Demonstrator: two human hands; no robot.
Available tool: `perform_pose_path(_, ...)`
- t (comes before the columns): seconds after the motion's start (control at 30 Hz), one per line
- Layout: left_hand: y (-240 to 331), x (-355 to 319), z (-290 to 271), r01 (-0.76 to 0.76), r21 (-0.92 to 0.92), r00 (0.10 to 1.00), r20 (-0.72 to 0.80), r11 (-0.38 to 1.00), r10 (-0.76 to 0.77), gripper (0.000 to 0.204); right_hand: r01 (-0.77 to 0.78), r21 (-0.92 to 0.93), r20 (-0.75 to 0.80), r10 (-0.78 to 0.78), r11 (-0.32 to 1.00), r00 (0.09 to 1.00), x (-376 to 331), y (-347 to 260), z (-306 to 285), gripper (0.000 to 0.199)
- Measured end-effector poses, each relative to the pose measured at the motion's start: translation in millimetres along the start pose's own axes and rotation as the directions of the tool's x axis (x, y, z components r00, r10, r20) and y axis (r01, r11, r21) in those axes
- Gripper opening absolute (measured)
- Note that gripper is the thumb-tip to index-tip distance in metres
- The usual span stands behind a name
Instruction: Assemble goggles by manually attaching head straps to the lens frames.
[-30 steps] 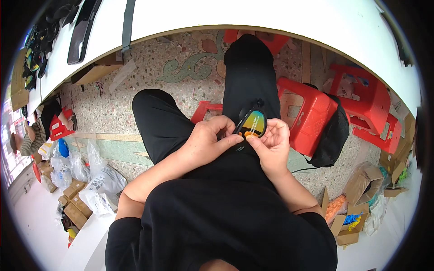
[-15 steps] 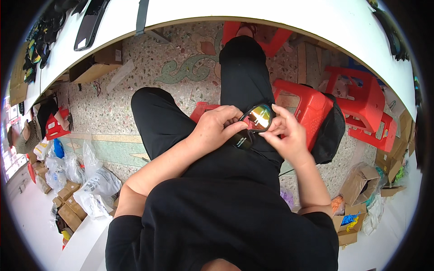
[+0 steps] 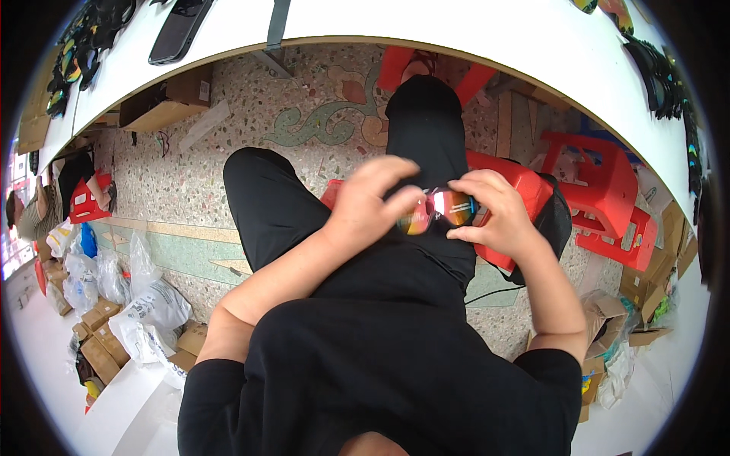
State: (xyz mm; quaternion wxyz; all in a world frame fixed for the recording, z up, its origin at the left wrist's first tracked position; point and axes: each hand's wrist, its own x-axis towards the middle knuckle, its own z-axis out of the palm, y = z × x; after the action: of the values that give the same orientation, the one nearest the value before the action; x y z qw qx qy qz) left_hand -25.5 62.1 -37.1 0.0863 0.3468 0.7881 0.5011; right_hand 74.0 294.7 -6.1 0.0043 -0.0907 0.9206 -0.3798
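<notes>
In front of my lap, over my black trousers, is a pair of goggles (image 3: 436, 205) with shiny lenses mirrored in orange, pink and green. My right hand (image 3: 498, 213) holds them by the right lens, index finger along the upper rim and thumb at the lower one. At the left lens is my left hand (image 3: 369, 199), blurred by motion. Its thumb and fingers are spread apart, and the thumb overlaps the lens edge. Whether that thumb touches the lens, I cannot tell.
A white table (image 3: 342, 19) curves across the far side, bearing a black phone (image 3: 180, 30) and dark eyewear pieces (image 3: 655, 76) at the right. Red stools (image 3: 593, 178) stand to the right. Plastic bags (image 3: 156, 311) and cartons (image 3: 103, 349) lie at left; another person (image 3: 46, 209) sits beyond.
The goggles have turned so both mirrored lenses face up side by side. My left fingers have come off the lens and spread. My right hand has shifted slightly right.
</notes>
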Motion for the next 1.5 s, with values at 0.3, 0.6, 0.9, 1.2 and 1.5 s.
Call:
perform_pose_path(0.3,10,-23,-1,0.468,-0.294,0.873,0.005,0.833,-0.488,0.017,-0.256,0.035,-0.584,0.228,0.966,0.779,-19,-61,87,0.078)
perform_pose_path(0.6,-3,-14,13,0.469,-0.387,0.863,0.008,0.794,-0.505,0.023,-0.329,0.088,-0.489,0.329,0.94,0.808,-20,-66,93,0.092)
perform_pose_path(0.9,0,-12,7,0.264,-0.164,0.963,-0.007,0.951,-0.268,0.027,-0.213,0.198,-0.406,0.278,0.957,0.87,-25,-56,76,0.062)
perform_pose_path(1.2,27,11,-7,-0.057,0.024,0.99,0.133,0.998,0.054,0.029,-0.329,0.714,-0.182,0.618,0.618,0.764,2,-28,38,0.022)
perform_pose_path(1.5,47,42,-15,0.686,-0.327,0.721,0.427,0.65,-0.546,0.017,-0.434,0.901,0.38,0.528,-0.024,0.759,8,-4,8,0.015)
